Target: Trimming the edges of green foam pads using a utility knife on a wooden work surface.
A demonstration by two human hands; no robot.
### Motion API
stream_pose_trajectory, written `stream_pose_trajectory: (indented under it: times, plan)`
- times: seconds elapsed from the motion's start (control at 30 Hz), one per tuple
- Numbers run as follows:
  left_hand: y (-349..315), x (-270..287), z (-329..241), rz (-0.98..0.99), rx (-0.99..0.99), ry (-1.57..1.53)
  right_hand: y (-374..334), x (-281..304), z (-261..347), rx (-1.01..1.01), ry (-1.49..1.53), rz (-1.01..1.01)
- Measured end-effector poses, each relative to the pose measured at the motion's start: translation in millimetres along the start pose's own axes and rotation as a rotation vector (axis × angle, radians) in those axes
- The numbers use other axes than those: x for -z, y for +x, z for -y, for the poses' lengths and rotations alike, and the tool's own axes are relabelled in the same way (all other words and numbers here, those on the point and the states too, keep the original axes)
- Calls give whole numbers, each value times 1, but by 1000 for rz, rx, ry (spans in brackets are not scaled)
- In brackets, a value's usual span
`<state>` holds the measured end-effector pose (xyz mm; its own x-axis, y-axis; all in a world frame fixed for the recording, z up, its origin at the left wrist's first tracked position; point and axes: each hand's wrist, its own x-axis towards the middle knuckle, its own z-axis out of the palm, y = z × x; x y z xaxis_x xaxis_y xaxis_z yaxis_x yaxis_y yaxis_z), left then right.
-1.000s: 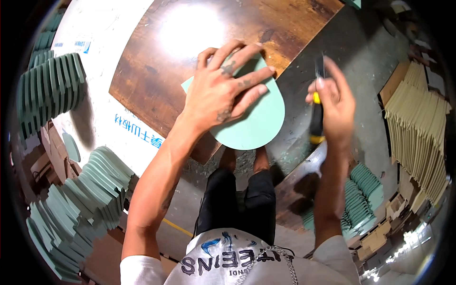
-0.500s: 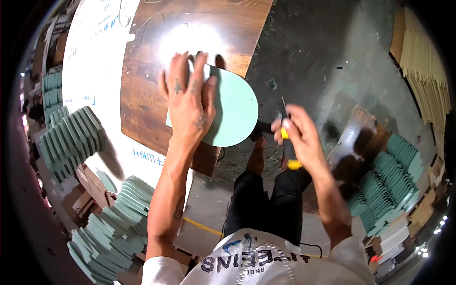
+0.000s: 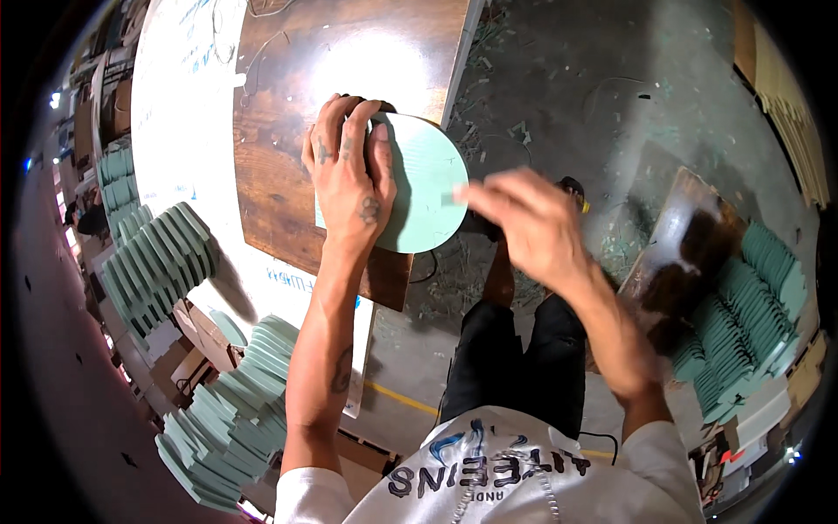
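Stacked panels and scraps show a workshop.

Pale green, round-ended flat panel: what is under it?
A glossy brown wooden board runs under the panel, whose rounded end juts past the board's edge above the grey floor. The board surface directly underneath is covered, so anything else there cannot be seen.

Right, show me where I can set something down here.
Bare room: the brown board between the left hand and the white sheet, bar small specks; also the white sheet between that board and the standing green pieces. Crowded: the green panel, under the left hand and beside the right hand; and lower left, the green stack.
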<state>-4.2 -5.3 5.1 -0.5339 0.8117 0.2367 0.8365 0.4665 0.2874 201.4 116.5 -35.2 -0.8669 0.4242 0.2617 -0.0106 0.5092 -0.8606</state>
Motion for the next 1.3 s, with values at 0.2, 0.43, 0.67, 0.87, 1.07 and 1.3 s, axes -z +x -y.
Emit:
stream_pose_trajectory:
  times: [0.2, 0.43, 0.67, 0.87, 1.07, 1.3]
  plan:
    - [-3, -4, -3, -5, 90, 91, -33, -15, 22, -93, 26, -170]
    - [-2, -5, -18, 13, 271, 344, 72, 1, -25, 117, -79, -149]
    - [-4, -12, -8, -113, 195, 192, 6, 11, -2, 44, -206, -103]
    - [-5, -14, -10, -129, 260, 174, -22, -12, 13, -82, -17, -248]
    - [-7, -10, -7, -24, 364, 169, 23, -20, -5, -21, -58, -345]
    - [-3, -14, -8, -49, 357, 160, -68, -56, 46, -94, -145, -226]
